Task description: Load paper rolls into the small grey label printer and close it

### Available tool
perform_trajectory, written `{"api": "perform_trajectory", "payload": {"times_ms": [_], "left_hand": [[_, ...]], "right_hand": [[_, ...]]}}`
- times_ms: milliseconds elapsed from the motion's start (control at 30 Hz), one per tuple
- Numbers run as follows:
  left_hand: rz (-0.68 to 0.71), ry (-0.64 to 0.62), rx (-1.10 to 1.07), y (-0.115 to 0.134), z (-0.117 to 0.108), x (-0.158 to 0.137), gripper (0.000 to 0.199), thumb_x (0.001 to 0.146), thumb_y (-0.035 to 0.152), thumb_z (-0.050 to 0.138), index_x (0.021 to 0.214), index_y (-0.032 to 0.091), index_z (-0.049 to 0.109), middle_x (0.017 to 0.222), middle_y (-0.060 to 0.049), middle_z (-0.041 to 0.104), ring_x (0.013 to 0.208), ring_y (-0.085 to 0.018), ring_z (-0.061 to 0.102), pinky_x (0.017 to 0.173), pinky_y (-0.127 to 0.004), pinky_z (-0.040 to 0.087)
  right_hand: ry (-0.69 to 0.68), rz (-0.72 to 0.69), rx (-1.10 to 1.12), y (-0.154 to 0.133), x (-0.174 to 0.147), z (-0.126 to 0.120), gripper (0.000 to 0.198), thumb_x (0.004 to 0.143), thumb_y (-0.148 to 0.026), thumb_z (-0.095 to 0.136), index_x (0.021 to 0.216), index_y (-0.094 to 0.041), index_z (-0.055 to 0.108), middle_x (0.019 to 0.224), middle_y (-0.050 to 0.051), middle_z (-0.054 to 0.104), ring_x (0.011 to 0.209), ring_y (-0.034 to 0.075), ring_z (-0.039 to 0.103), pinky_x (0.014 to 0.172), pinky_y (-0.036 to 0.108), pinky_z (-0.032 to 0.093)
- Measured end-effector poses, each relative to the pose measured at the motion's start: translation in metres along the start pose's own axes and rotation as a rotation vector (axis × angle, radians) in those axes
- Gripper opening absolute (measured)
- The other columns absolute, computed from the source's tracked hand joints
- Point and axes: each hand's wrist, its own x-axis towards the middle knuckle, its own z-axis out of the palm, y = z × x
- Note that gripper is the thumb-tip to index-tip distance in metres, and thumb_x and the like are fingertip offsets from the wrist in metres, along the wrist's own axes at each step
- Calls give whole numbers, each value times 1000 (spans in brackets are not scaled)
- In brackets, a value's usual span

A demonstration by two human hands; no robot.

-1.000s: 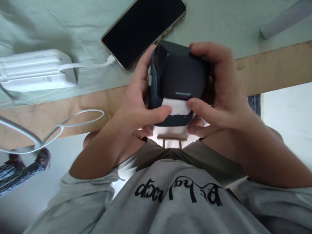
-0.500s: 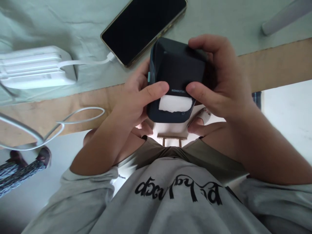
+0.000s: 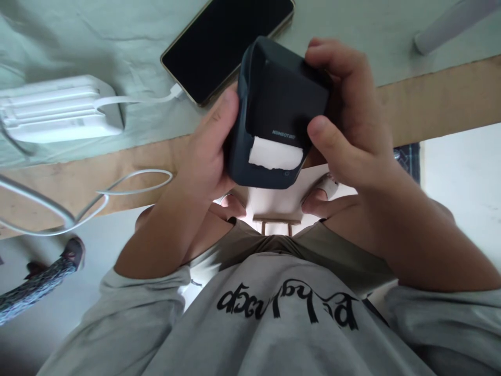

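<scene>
I am gripping the dark printer (image 3: 279,104) with left hand (image 3: 207,151) and right hand (image 3: 352,125) fingers clamped (squeezing evenly, avoiding the paper (image 3: 275,155)).

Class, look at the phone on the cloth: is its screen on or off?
Off: the phone shows a plain black screen, though a white cable is plugged into it.

Both hands are raised before the chest, forearms angled inward. The left hand (image 3: 205,151) curls its fingers shut; the right hand (image 3: 352,120) mirrors it — thumb forward, fingers (image 3: 332,52) wrapped over.
</scene>
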Motion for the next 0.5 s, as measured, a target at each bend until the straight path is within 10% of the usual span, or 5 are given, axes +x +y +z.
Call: {"api": "perform_trajectory", "payload": {"times_ms": [500], "left_hand": [[-52,-29,-95,-3,-13,2,29,90,36,48,94,15,67,84,3,71,71,-9,65,70,-19,53]], "right_hand": [[-27,19,-88,4,-3,1,59,81,-46,50,131,-22,31,129,0,37,114,3,44,100,15,41]]}}
